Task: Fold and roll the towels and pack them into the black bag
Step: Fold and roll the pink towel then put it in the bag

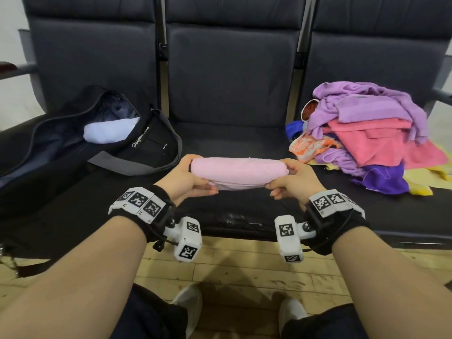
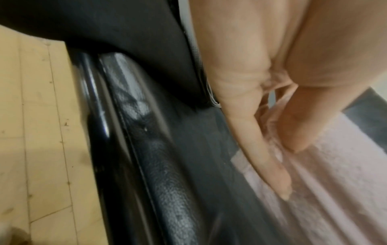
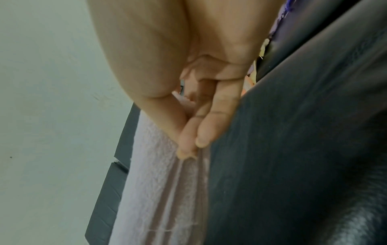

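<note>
1. While the pink towel roll [image 1: 239,172] is held level above the near edge of the middle seat [image 1: 244,211], the left hand [image 1: 188,179] grips its left end and the right hand [image 1: 291,182] grips its right end.
2. Both hands are narrow, thumbs on top and fingers [image 2: 270,159] curled beneath; the wrist views show the fingertips [image 3: 201,139] pressing the layered towel edges on the underside.
3. Judgement: rolling looks complete and the step in hand is carrying the roll to the black bag [image 1: 80,143], which lies open on the left seat with a white roll [image 1: 110,130] already inside.
4. Recommended handling: keep the loose outer edge trapped under the fingers so the roll does not unwind in transit.
5. Keep even pressure at both ends; terry cloth sags in the middle if one end drops.
6. Recommended placement: lay the roll beside the white roll, lengthwise along the bag, loose edge facing down.
7. Risk: the bag opening is soft and partly collapsed, so one hand may need to hold the rim back.
8. Unfolded towels [image 1: 367,133] lie heaped on the right seat, well apart from the bag.
</note>
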The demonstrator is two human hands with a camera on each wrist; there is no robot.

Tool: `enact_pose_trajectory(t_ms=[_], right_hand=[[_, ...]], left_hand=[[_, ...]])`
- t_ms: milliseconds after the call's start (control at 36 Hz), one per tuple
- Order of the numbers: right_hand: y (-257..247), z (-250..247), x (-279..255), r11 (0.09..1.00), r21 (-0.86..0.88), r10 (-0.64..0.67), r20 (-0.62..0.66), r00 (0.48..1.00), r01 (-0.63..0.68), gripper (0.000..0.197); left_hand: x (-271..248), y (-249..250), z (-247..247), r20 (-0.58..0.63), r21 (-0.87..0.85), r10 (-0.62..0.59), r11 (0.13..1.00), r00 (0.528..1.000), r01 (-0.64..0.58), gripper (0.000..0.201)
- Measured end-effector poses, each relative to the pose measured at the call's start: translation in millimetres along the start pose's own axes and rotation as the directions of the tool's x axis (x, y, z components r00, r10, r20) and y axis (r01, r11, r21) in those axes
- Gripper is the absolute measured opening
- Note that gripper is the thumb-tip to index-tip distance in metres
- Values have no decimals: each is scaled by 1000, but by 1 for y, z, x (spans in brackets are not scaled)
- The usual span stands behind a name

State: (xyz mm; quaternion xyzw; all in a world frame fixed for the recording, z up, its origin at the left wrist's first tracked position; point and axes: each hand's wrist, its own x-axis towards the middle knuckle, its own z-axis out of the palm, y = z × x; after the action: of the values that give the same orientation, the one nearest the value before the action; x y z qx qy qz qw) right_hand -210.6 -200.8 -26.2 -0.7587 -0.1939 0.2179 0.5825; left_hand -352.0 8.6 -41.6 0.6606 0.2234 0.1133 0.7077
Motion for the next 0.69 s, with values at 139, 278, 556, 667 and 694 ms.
enact_pose_trajectory(t_ms=[139,278,556,667,694], right_hand=[[2,5,1,984,173,-56,45,997,47,51],[2,11,1,963,269,-23,66,998,4,49],[-3,22,11,929,324,152,102,983,-177,33],[1,26,10,943,302,133,51,990,-142,22],[-1,26,10,946,296,127,45,991,-134,19]], left_hand=[[3,3,-3,-87,-147,-3,989,996,-10,54],[2,5,-1,-122,-292,-54,956,991,16,30],[13,1,2,-301,-74,65,993,951,-92,24],[14,2,0,-352,-22,103,993,930,-119,25],[14,4,-1,-366,-29,109,991,924,-129,23]])
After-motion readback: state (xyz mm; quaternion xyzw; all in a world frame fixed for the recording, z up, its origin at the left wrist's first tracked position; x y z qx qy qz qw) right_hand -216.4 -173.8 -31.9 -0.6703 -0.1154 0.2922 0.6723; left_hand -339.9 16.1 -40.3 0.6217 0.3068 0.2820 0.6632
